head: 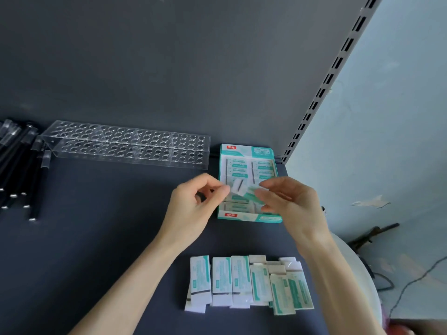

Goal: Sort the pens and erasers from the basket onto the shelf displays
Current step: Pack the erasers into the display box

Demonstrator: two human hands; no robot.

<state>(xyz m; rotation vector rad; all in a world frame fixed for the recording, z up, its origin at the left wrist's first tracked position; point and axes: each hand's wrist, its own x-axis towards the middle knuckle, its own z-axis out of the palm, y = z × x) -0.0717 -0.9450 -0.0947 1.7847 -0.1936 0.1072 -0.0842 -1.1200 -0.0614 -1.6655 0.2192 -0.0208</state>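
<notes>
Over the eraser-filled box (244, 217), left fingers (221, 189) pinch an eraser (238, 187); right fingers (266, 197), relaxed, touch it.

Head view: one wide-angle camera worn on the person's head, above and on the near side of the eraser display box (244, 152), facing forward and down. Range is close, within arm's reach of the box. Coverage runs from the shelf (108, 226) before the box to the back panel (169, 68) behind it.

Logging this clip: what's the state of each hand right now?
Left hand: pinches an eraser.
Right hand: fingers blurred beside that eraser, cannot tell.
</notes>
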